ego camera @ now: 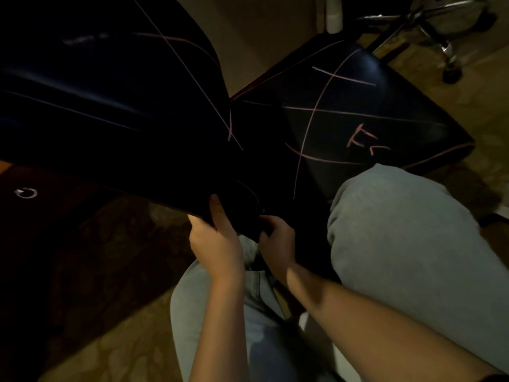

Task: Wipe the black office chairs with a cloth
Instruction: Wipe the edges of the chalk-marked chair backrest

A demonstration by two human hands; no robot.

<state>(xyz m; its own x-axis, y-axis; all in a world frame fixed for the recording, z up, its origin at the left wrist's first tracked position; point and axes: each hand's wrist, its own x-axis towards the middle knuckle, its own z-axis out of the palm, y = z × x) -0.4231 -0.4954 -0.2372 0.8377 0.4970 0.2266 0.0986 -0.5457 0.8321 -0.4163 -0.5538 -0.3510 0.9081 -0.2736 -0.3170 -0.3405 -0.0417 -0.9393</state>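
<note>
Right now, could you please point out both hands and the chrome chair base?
left hand [216, 241]: head view, back of hand.
right hand [276, 244]: head view, back of hand.
chrome chair base [446, 48]: head view, one leg.

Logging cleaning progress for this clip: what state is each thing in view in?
Left chair panel: pink lines across it, not wiped off.
Right chair seat: pink scribbles, not wiped off.
Left hand: grips the left chair panel's lower edge.
Right hand: fingers curled on something dark; cloth or chair, cannot tell.
</note>
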